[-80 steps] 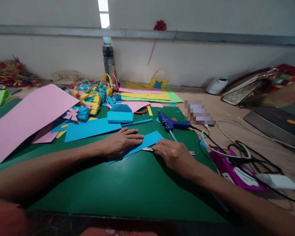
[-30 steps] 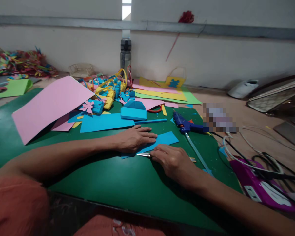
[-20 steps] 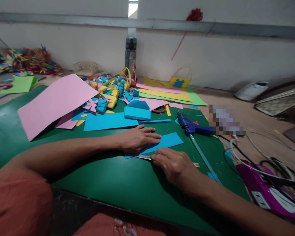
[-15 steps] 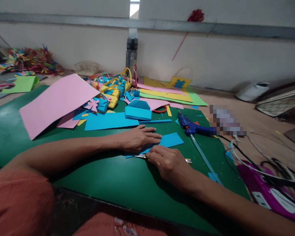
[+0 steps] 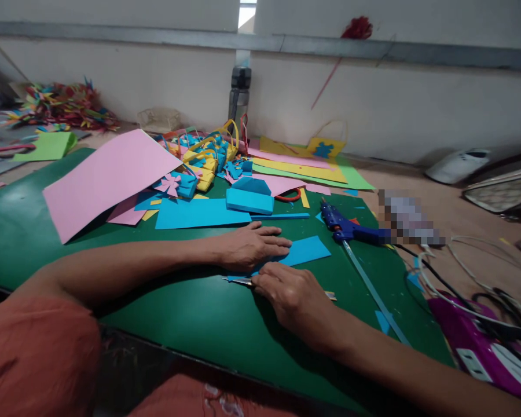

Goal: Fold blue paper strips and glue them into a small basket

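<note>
My left hand (image 5: 254,246) lies flat with its fingers stretched out, pressing a strip of blue craft sheet (image 5: 310,251) onto the green mat (image 5: 169,313). Closed around a slim craft knife (image 5: 243,281) is my right hand (image 5: 293,295), just in front of the left along the sheet's near edge. The knife's pointed blade sticks out to the left past the fingers, and its back end shows behind the hand. Most of its handle is hidden. Beyond the left hand are another flat blue piece (image 5: 200,213) and a folded blue box shape (image 5: 249,201).
A blue glue gun (image 5: 351,229) with a long glue stick lies to the right, near a purple power strip (image 5: 477,341) and cables. Small yellow and blue paper bags (image 5: 204,165) and a large pink sheet (image 5: 113,176) sit behind. A bottle (image 5: 239,95) stands by the wall.
My right hand has slid left with the knife along the near edge of the blue sheet, and more of the blade shows. My left hand stays on the sheet. The view has shifted slightly.
</note>
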A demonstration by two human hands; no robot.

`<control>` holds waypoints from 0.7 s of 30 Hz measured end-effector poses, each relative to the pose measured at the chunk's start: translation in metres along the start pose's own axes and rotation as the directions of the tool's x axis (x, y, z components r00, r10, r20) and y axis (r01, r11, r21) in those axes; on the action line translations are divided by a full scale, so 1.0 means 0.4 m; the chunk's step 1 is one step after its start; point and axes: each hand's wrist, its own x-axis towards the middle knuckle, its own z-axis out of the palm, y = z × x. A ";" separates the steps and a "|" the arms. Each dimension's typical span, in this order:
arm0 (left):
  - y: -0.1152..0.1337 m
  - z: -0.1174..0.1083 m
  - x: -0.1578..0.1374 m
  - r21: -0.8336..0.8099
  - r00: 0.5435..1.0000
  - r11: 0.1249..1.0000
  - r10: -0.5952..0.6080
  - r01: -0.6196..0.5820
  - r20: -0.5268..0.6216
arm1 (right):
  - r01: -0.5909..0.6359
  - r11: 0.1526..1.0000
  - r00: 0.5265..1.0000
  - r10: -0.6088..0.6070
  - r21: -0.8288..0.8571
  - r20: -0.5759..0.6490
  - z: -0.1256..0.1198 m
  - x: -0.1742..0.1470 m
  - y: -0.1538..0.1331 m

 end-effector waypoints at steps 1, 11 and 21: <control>0.000 0.000 0.000 0.001 1.000 1.000 -0.001 0.001 0.004 | -0.007 1.000 1.000 0.007 0.007 0.005 0.000 -0.001 -0.002; 0.001 0.008 -0.003 0.015 0.999 0.999 0.029 -0.028 -0.039 | 0.046 0.997 0.995 -0.050 0.058 0.082 -0.031 -0.042 -0.050; 0.019 0.020 -0.011 0.054 0.975 0.998 0.042 -0.031 -0.217 | -0.512 0.690 0.809 0.588 -0.512 -0.015 -0.130 -0.156 0.077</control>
